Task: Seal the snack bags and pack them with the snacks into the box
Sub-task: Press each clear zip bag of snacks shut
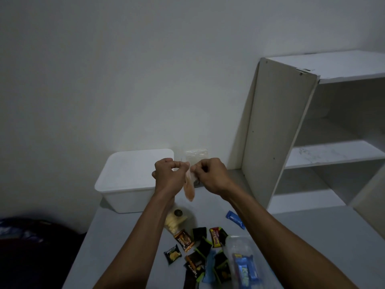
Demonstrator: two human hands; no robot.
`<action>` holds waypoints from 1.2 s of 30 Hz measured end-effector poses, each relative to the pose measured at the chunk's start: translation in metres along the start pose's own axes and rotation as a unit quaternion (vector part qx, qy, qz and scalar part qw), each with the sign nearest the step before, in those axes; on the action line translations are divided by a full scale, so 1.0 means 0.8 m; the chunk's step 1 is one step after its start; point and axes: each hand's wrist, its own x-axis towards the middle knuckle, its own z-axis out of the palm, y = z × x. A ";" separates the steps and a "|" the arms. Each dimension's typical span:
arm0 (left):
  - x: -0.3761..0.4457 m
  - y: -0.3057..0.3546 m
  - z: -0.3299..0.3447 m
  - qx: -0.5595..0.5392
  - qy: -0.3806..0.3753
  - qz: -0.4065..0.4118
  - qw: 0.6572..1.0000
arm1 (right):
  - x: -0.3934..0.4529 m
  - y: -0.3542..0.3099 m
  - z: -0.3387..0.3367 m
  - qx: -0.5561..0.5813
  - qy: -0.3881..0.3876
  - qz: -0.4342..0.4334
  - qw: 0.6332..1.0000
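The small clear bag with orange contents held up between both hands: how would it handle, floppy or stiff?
Probably floppy: the bag hangs limp below the left hand and right hand pinching its top. Likely light, since fingertips alone carry it. Its thin film may be slippery.

Counted on the table [129,243]: one white box [125,184], one clear bag of orange snacks [189,189] held up, one clear bag of pale chips [175,221]. One blue bar wrapper [235,219], one clear lidded tub [242,259]. Small dark snack packets [200,253] overlap; exact count unclear, roughly ten.
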 end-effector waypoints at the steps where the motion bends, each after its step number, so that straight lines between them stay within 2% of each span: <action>1: -0.002 0.000 0.000 0.005 -0.004 -0.001 1.000 | -0.001 0.000 0.003 0.005 0.004 0.001 1.000; 8: -0.002 -0.003 -0.004 -0.028 -0.028 -0.049 0.998 | 0.000 0.008 0.021 0.065 0.047 0.041 0.996; 19: -0.013 -0.016 -0.007 -0.010 -0.019 -0.026 0.999 | -0.004 0.002 0.029 -0.004 0.058 0.004 0.998; 23: -0.013 -0.027 -0.022 -0.002 -0.012 0.011 1.000 | -0.006 0.003 0.011 -0.059 0.011 -0.013 0.998; 27: -0.003 -0.030 -0.033 -0.022 -0.102 0.057 0.993 | -0.010 -0.003 -0.020 -0.113 -0.049 -0.039 0.992; 30: -0.005 -0.027 -0.027 -0.069 -0.109 0.047 0.991 | -0.014 0.005 -0.034 -0.074 -0.039 -0.040 0.996; 33: -0.011 -0.031 -0.012 -0.120 -0.096 -0.004 0.988 | -0.025 0.029 -0.045 0.015 -0.008 -0.013 1.000; 36: -0.015 -0.040 0.007 -0.151 -0.099 -0.037 0.983 | -0.031 0.062 -0.048 0.048 0.051 -0.006 0.998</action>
